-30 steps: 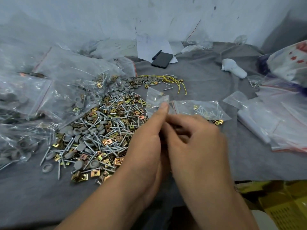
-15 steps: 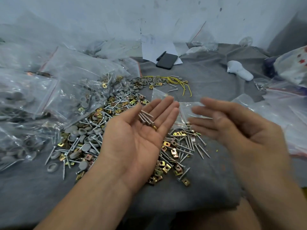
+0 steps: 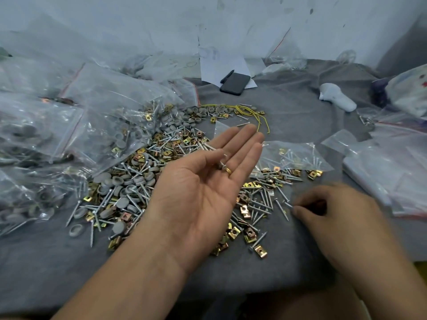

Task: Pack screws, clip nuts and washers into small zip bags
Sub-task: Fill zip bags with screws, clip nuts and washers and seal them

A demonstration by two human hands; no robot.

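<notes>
the left hand [image 3: 196,192] is held flat, palm up, fingers straight, with a few screws [image 3: 222,163] and a clip nut [image 3: 228,170] resting on the fingers. at 3 o'clock the blurred right hand [image 3: 330,218] is curled at a screw [image 3: 283,210] on the desk [image 3: 46,262]; whether it is pinched cannot be told. a zip bag [image 3: 293,155] lies at 1 o'clock. if the palm is tilted, the parts could roll back into the pile [image 3: 138,181].

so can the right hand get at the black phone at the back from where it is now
Probably yes, with a long reach. The right hand is low by the loose screws, and the black phone lies uncovered at the far side of the grey cloth, with only low hardware between.
</notes>
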